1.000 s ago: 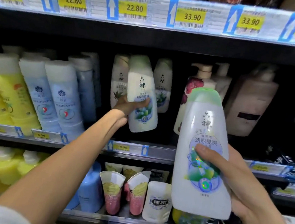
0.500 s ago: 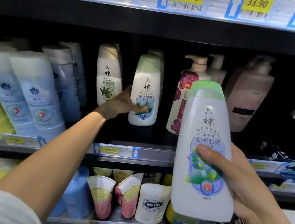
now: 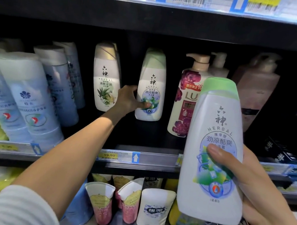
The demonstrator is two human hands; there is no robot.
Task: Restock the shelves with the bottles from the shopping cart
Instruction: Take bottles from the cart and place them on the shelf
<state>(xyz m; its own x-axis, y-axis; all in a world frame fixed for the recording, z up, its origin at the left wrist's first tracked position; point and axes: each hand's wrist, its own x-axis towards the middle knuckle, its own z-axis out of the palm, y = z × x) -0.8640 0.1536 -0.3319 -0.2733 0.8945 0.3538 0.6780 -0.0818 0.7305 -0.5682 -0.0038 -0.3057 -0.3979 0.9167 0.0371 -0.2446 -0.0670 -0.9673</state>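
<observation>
Bottles: the left hand point(image 3: 128, 100) has its grip closed around a green-capped bottle point(image 3: 151, 86) standing deep on the middle shelf point(image 3: 146, 165); the right hand point(image 3: 258, 189) clasps its twin point(image 3: 214, 150) in front. Best seat the first squarely, label forward, before releasing.

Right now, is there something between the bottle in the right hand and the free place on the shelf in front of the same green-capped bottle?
Nothing visible blocks it. The right hand holds the green-capped bottle before the shelf; the left hand grips the matching bottle further back, and the floor in front of it looks bare.
</observation>
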